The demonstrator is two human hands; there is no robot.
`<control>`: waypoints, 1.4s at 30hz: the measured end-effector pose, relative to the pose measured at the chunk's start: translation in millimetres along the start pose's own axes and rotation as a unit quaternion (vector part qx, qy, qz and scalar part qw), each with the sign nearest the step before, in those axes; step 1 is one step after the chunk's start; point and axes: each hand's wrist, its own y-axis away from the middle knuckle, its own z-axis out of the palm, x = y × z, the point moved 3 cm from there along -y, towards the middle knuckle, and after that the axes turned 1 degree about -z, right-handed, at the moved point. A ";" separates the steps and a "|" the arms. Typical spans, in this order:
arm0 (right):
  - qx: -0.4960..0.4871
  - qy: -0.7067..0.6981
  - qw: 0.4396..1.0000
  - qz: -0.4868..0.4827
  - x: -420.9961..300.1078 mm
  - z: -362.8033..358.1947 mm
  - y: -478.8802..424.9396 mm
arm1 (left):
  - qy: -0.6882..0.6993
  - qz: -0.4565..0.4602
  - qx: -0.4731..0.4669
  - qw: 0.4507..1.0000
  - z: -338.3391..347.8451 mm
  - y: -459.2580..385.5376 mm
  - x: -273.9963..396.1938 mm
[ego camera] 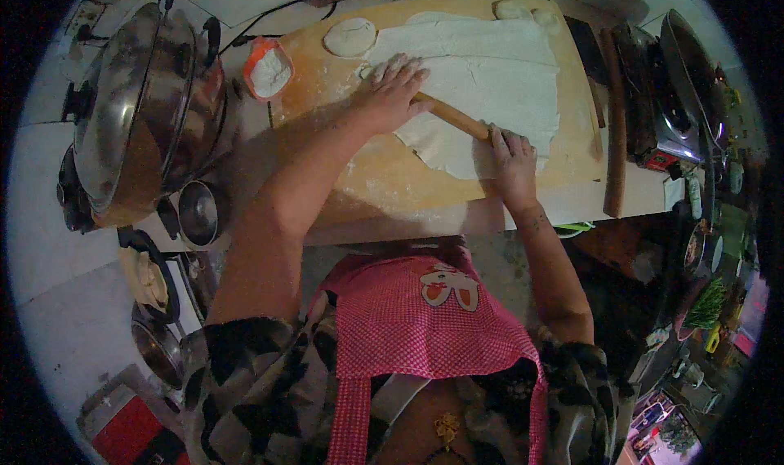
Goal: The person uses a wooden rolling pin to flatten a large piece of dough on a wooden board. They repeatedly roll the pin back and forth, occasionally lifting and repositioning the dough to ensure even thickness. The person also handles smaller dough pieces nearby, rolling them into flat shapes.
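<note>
A wide, thin sheet of pale dough point(490, 91) lies over a floured wooden board point(373, 177), with folds or overlapping layers along its far part. Slantwise across the dough rests a wooden rolling pin point(456, 119). My left hand point(395, 91) lies over the pin's far left end, fingers spread. At its near right end, my right hand point(513, 159) has its fingers over the pin. Beyond my left hand is a round piece of dough point(350, 37). Small dough lumps point(513, 10) sit at the board's far right corner. An orange container of white flour point(268, 70) stands by the board's left edge.
Large lidded metal pots point(122, 116) stand at the left, with a small metal bowl point(199, 212) nearer. Along the right side lie a thicker wooden rod point(614, 122) and a dark cleaver-like blade point(585, 45). Past them are a portable gas stove point(667, 134) and a wok point(689, 67).
</note>
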 end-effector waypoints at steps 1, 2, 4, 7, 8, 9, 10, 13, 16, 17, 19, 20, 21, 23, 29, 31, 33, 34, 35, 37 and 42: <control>0.006 -0.006 1.000 -0.017 -4.1 -2.3 2.8 | 0.007 0.014 -0.011 1.000 2.9 6.0 -0.5; 0.011 -0.012 0.999 -0.035 -8.7 -5.9 6.0 | 0.013 0.026 -0.023 0.999 4.5 20.6 -2.1; -0.006 -0.016 0.998 -0.053 -11.9 -0.3 23.4 | 0.024 0.055 -0.052 0.997 -2.5 50.9 3.1; -0.054 -0.016 0.998 -0.033 -44.2 -10.8 41.1 | 0.036 0.077 -0.087 0.993 -20.2 103.4 10.8; -0.049 -0.048 0.996 -0.058 -55.4 -15.8 43.5 | -0.004 0.083 -0.095 0.992 -16.5 122.8 6.4; -0.073 -0.042 0.995 -0.060 -61.9 -15.1 47.0 | -0.040 0.091 -0.102 0.990 -3.5 141.1 -0.2; -0.097 -0.035 0.993 -0.060 -66.1 -9.6 53.2 | -0.076 0.100 -0.110 0.986 -3.3 149.5 1.3; -0.101 -0.074 0.990 -0.070 -67.1 -6.8 54.9 | 0.078 0.116 -0.122 0.983 -36.6 154.5 9.3; -0.075 -0.121 0.989 -0.043 -54.7 -17.6 44.2 | 0.075 0.116 -0.002 0.990 -43.0 114.3 13.6; -0.092 -0.176 0.979 0.038 -42.8 -17.5 36.6 | 0.075 0.129 0.066 0.987 -44.2 96.2 17.8; -0.126 -0.268 0.931 0.212 -3.1 -9.6 27.0 | 0.030 0.139 0.005 0.990 -72.9 32.8 45.4; -0.092 -0.195 0.967 0.134 6.6 -11.3 20.9 | 0.051 0.133 0.040 0.989 -52.4 11.3 46.8; -0.058 -0.121 0.990 0.054 16.7 -9.7 16.7 | 0.072 0.126 0.074 0.987 -32.4 -2.5 45.5; -0.014 -0.028 0.999 -0.035 20.7 -12.2 19.0 | 0.031 0.102 0.001 0.994 -16.2 -13.3 50.5; -0.046 -0.026 0.998 -0.023 -15.8 -17.6 54.4 | 0.000 0.146 -0.112 0.983 -13.1 62.6 47.0; -0.101 -0.070 0.992 0.006 -35.7 -16.6 64.3 | 0.050 0.150 -0.105 0.982 -14.4 101.7 41.0; -0.089 -0.063 0.994 -0.014 -45.0 -8.4 78.7 | -0.182 0.225 0.017 0.957 4.9 130.8 30.1; -0.087 -0.052 0.994 -0.046 -46.0 -12.0 77.3 | -0.295 0.254 0.077 0.918 1.3 137.0 32.0; -0.085 -0.040 0.993 -0.077 -45.7 -16.6 73.8 | -0.176 0.220 -0.012 0.959 0.3 143.0 28.4; -0.102 -0.044 0.988 -0.109 -36.8 -28.0 62.2 | 0.072 0.141 -0.191 0.969 -28.9 141.1 35.1; -0.180 -0.240 0.944 0.135 37.4 -24.1 11.7 | 0.139 0.106 -0.046 0.984 -40.1 36.7 51.2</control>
